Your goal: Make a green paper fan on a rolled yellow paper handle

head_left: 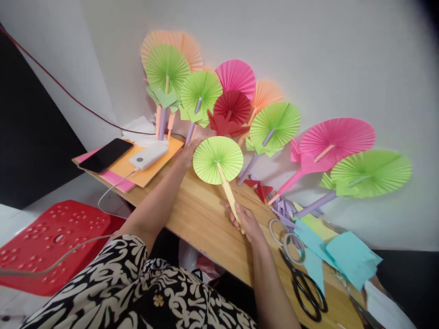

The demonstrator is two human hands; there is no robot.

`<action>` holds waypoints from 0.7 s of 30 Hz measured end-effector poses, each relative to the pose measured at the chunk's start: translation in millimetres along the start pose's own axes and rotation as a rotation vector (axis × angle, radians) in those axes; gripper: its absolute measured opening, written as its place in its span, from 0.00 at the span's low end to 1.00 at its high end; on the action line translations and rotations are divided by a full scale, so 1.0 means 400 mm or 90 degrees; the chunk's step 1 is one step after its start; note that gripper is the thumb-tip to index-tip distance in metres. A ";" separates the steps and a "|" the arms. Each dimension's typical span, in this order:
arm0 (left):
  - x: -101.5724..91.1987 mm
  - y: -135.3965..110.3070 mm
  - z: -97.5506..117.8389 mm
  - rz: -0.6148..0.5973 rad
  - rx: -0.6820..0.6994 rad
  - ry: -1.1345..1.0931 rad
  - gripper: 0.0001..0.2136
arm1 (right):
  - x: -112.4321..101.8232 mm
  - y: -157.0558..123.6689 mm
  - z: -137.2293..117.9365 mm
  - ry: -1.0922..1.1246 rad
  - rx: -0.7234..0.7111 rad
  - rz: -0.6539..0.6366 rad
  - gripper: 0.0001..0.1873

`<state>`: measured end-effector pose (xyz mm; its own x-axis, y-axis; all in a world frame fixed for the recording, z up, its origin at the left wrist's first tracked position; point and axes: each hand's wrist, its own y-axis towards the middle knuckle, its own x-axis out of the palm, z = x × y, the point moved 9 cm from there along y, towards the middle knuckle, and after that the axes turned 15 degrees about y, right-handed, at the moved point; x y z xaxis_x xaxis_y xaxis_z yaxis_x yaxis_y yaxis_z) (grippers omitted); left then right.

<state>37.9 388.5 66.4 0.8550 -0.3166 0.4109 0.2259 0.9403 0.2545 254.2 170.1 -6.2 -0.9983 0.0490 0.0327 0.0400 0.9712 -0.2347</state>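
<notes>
2 hands work over the worktop [206, 219]: the right hand [247, 224] grips the stick of a lime paper fan [217, 159], holding it upright, while the left hand [190, 151] reaches open-fingered behind it toward the finished fans [236, 103] leaning on the wall.

Bright, even, diffuse light, seemingly from above and in front. Soft, faint shadows behind the paper fans [236, 114] on the white wall [343, 59]; no harsh glare, only a mild sheen on the black phone [106, 155]. Strong wide-angle bending toward the edges, with the table [202, 219] running tilted. Dark vignetting at the upper right corner. Slight softness along the lower edge; colours vivid and saturated, centre sharp.
</notes>
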 end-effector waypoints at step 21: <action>-0.033 0.005 -0.014 0.068 -0.012 0.051 0.12 | -0.012 0.006 -0.002 -0.031 0.009 0.015 0.37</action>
<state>29.9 395.2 56.5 0.9093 -0.2036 0.3630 0.1389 0.9706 0.1964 259.1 172.3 -6.1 -0.9980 0.0592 -0.0208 0.0626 0.9665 -0.2490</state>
